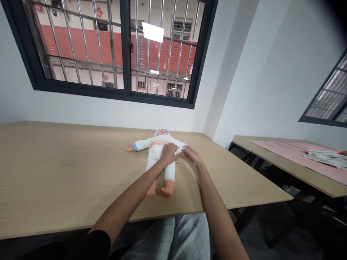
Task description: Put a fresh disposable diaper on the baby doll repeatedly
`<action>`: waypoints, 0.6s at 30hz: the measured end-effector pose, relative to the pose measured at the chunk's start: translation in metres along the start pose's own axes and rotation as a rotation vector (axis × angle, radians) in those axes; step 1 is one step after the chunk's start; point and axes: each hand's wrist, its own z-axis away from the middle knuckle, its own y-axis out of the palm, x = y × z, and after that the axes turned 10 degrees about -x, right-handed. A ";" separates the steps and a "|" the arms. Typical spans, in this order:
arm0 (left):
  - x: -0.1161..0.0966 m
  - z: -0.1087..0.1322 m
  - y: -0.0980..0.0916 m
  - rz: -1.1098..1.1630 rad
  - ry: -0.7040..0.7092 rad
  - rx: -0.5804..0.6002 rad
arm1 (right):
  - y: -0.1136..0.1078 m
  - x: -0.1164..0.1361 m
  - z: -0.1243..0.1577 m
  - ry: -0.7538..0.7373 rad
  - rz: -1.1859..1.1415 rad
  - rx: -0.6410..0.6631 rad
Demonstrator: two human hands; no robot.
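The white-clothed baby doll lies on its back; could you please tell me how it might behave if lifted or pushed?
The white-clothed baby doll would probably flop, since it looks mostly cloth-covered. Its orange-pink, moulded-looking feet may stay firm. Lying flat with one arm outstretched on the pale wood-grained table, it seems unlikely to roll.

A hand could pass over the bench (73, 169) from its left end to the doll (155, 151), or by its right corner. Between, the left hand (168, 154) covers the doll's middle, the right hand (193, 156) its side; both forearms cross the front edge. The wall (114, 112) bounds the back edge.
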 end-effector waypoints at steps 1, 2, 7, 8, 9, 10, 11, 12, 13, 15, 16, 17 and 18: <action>0.000 0.000 0.000 -0.004 -0.010 -0.003 | -0.001 -0.002 -0.002 -0.026 0.035 0.010; 0.000 0.000 0.000 -0.012 -0.017 -0.006 | -0.001 -0.003 -0.003 -0.054 0.074 0.027; -0.001 0.000 0.001 -0.032 -0.030 -0.019 | -0.003 -0.006 -0.005 -0.129 0.220 0.119; -0.001 0.000 0.001 -0.031 -0.030 -0.022 | -0.004 -0.005 -0.004 -0.123 0.234 0.138; -0.001 0.000 0.001 -0.029 -0.030 -0.025 | -0.004 -0.005 -0.004 -0.116 0.244 0.154; -0.001 0.000 0.001 -0.028 -0.031 -0.027 | -0.004 -0.005 -0.003 -0.108 0.252 0.164; 0.000 0.000 0.001 -0.027 -0.032 -0.029 | -0.005 -0.005 -0.003 -0.100 0.261 0.167; 0.000 0.000 0.002 -0.025 -0.031 -0.031 | -0.005 -0.005 -0.003 -0.093 0.269 0.164; 0.000 0.000 0.002 -0.021 -0.028 -0.032 | -0.005 -0.005 -0.003 -0.087 0.274 0.156; 0.001 0.000 0.003 -0.011 -0.023 -0.031 | -0.006 -0.007 -0.004 -0.084 0.279 0.143; 0.001 0.000 0.003 -0.007 -0.024 -0.027 | -0.006 -0.007 -0.005 -0.089 0.281 0.139; 0.001 0.000 0.003 -0.003 -0.026 -0.022 | -0.006 -0.008 -0.006 -0.095 0.285 0.137; 0.002 -0.001 0.003 0.000 -0.030 -0.017 | -0.006 -0.009 -0.006 -0.103 0.289 0.138</action>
